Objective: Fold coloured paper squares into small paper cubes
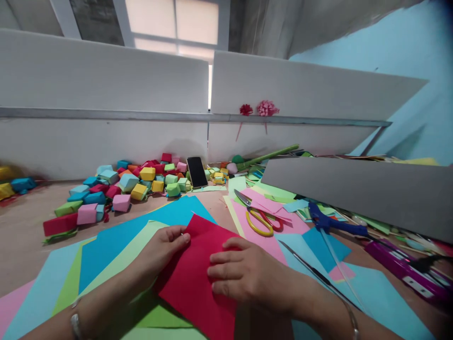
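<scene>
Through my head camera I am seeing two long white panels [106, 75] standing behind the back edge of a brown-covered table [21, 222]. A flat grey board [357, 193] is lying near the right edge. A fan of blue, green and pink paper sheets [99, 255] is spreading toward the front left corner. A heap of small coloured paper boxes [129, 183] is sitting toward the back edge, left of the middle. At the middle of the front edge, a crimson rectangular paper sheet [200, 250] is lying tilted above the fan. My right hand [244, 271] is resting its fingers across that sheet's face; its thumb is hidden, so I cannot tell whether it is gripping. My left hand [164, 248] is pinching the sheet's upper left side. Metal scissors [248, 204] are lying on pink paper right of the sheet, and a black phone [197, 172] is resting by the back edge.
</scene>
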Tool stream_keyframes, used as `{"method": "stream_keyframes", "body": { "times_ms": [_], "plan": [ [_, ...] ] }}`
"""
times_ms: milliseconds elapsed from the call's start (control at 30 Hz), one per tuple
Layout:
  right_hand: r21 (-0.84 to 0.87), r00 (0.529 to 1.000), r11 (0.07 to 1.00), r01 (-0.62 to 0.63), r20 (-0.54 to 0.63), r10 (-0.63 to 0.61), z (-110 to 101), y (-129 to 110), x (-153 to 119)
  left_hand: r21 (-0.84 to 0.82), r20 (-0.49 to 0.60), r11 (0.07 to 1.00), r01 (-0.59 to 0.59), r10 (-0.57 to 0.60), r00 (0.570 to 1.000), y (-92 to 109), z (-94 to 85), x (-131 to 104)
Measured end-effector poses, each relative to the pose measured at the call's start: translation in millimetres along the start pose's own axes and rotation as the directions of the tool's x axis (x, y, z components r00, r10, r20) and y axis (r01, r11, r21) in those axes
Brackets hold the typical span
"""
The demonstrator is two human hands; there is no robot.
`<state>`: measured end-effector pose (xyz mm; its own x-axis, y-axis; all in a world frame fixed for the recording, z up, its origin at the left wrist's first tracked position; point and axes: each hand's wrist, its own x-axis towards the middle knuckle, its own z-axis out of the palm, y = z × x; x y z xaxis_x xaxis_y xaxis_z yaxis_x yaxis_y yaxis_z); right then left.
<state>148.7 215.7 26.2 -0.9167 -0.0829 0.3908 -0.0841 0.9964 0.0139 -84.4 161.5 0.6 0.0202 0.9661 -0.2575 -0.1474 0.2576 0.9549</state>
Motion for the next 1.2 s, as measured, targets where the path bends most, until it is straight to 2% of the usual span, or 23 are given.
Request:
{"method": "stream_keyframes", "body": {
  "times_ms": [100, 167, 200, 300, 367, 400, 533, 633, 700, 800, 867, 967, 1033, 1067, 1200],
  "plan": [
    [0.236, 0.995, 0.969, -0.071, 0.084, 0.053, 1, 4, -3, -0.024, 0.023, 1.0, 0.009, -0.009, 1.0, -1, 4.0, -3],
    [0.354, 0.982, 0.917, -0.187, 0.056, 0.178, 3, 7, -4, -0.009, 0.025, 1.0, -0.011, 0.012, 1.0, -1, 6.2, -4],
    [0.384, 0.96, 0.884, -0.266, 0.022, 0.28, 4, 8, -4, 0.008, 0.027, 1.0, -0.024, 0.024, 0.999, 0, 7.2, -5],
    [0.39, 0.817, 0.792, -0.47, -0.15, 0.558, 5, 7, 0, 0.088, 0.061, 0.993, -0.08, 0.075, 0.995, 3, 10.6, -8],
    [0.392, 0.732, 0.756, -0.525, -0.245, 0.636, 6, 5, 3, 0.134, 0.098, 0.984, -0.117, 0.104, 0.99, 4, 13.8, -12],
    [0.413, 0.712, 0.74, -0.53, -0.257, 0.653, 7, 4, 3, 0.149, 0.111, 0.98, -0.131, 0.115, 0.987, 5, 15.5, -15],
    [0.518, 0.697, 0.679, -0.52, -0.202, 0.688, 10, 4, 3, 0.132, 0.148, 0.986, -0.099, 0.079, 0.986, 6, 20.7, -22],
    [0.507, 0.692, 0.677, -0.533, -0.2, 0.694, 13, 4, 3, 0.128, 0.082, 0.989, -0.073, 0.063, 0.995, 7, 20.8, -25],
    [0.507, 0.686, 0.673, -0.539, -0.199, 0.7, 13, 5, 2, 0.188, 0.045, 0.978, -0.087, 0.08, 0.996, 8, 20.2, -25],
    [0.515, 0.67, 0.653, -0.555, -0.188, 0.718, 13, 4, 2, 0.286, 0.063, 0.95, -0.123, 0.11, 0.992, 9, 20.6, -24],
    [0.516, 0.637, 0.612, -0.6, -0.155, 0.755, 12, 3, 3, 0.328, 0.062, 0.932, -0.153, 0.14, 0.988, 9, 21.6, -23],
    [0.527, 0.539, 0.499, -0.688, -0.089, 0.838, 9, 0, 5, 0.396, 0.062, 0.896, -0.201, 0.192, 0.979, 7, 23.0, -23],
    [0.562, 0.502, 0.445, -0.698, -0.06, 0.863, 6, -3, 6, 0.441, 0.074, 0.871, -0.216, 0.204, 0.976, 6, 23.9, -24],
    [0.579, 0.508, 0.442, -0.685, -0.054, 0.859, 5, -4, 7, 0.453, 0.083, 0.864, -0.218, 0.203, 0.976, 6, 24.4, -25],
    [0.596, 0.6, 0.532, -0.601, -0.104, 0.793, 2, -8, 10, 0.495, 0.102, 0.841, -0.219, 0.195, 0.976, 6, 28.0, -30]
  ]
}}
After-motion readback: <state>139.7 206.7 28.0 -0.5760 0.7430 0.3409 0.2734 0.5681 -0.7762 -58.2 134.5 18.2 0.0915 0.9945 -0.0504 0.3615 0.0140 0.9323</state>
